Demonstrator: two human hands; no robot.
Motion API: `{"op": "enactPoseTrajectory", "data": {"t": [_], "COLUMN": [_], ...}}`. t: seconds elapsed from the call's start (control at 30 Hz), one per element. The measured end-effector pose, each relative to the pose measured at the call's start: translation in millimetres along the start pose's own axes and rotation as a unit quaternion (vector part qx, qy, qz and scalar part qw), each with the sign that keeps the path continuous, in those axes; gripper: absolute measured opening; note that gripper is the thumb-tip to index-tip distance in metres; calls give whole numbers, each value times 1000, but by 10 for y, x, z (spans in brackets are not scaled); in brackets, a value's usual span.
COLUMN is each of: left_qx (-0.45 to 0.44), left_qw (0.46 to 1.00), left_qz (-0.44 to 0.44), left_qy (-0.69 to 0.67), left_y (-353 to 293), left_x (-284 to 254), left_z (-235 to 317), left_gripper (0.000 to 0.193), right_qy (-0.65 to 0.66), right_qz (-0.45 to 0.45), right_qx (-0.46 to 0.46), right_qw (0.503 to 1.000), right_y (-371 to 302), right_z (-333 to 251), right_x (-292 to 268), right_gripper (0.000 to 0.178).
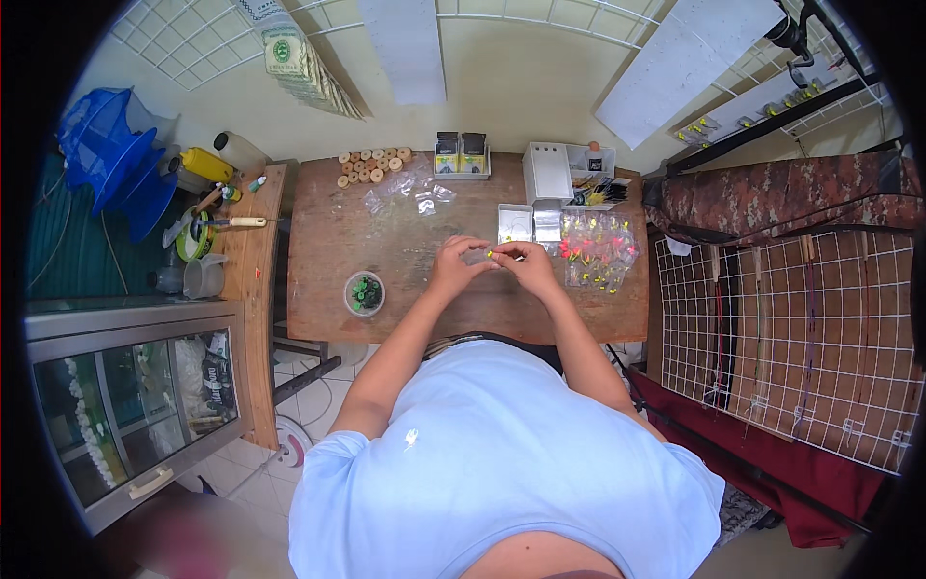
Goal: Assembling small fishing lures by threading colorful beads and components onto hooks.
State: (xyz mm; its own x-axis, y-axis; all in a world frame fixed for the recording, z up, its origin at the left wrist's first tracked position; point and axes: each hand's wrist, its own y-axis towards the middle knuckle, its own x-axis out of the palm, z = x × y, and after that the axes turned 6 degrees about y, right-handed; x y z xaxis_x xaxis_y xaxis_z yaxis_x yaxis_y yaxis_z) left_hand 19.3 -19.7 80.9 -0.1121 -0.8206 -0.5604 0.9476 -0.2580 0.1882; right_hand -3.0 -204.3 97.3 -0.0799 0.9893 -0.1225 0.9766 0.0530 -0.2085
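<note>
Over the middle of the wooden table (405,301), both my hands come together. My left hand (456,268) is closed on a small clear plastic bag (475,257). With its fingertips at the bag's right side, my right hand (530,267) pinches a tiny yellow piece (490,254), too small to name exactly. Just beyond the right hand lies an open white box (515,223) with a few small yellow bits in it. Right of that, several clear packets with yellow and pink pieces (598,241) are spread out. More clear plastic bags (424,198) lie beyond my left hand.
A round tub of green pieces (365,293) stands at the left. Wooden spools (371,166) and a white holder with dark packets (461,175) line the back, beside a white organizer (555,174). A wire grid rack (781,328) stands to the right.
</note>
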Motion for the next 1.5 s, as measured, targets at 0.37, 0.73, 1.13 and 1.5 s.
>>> {"op": "enactPoseTrajectory", "data": {"t": [0.37,0.73,1.13,1.5], "left_qx": [-32,37,99,158], "left_qw": [999,999,992,984], "left_qz": [-14,-32,-78,-80], "left_qy": [-31,-22,25,36], "left_y": [29,23,5,21], "left_x": [-43,-82,-118,-43], "left_z": [174,257,247,146], "left_gripper": [59,58,47,37], "right_qy": [107,39,148,146], "right_qz": [-33,37,-53,-95], "right_qx": [-10,14,118,148], "right_qw": [994,998,981,974], "right_y": [3,-33,-82,-119], "right_z": [-62,-73,-75,-128], "right_x": [-40,-49,-117,-222], "right_gripper": [30,39,35,32]}}
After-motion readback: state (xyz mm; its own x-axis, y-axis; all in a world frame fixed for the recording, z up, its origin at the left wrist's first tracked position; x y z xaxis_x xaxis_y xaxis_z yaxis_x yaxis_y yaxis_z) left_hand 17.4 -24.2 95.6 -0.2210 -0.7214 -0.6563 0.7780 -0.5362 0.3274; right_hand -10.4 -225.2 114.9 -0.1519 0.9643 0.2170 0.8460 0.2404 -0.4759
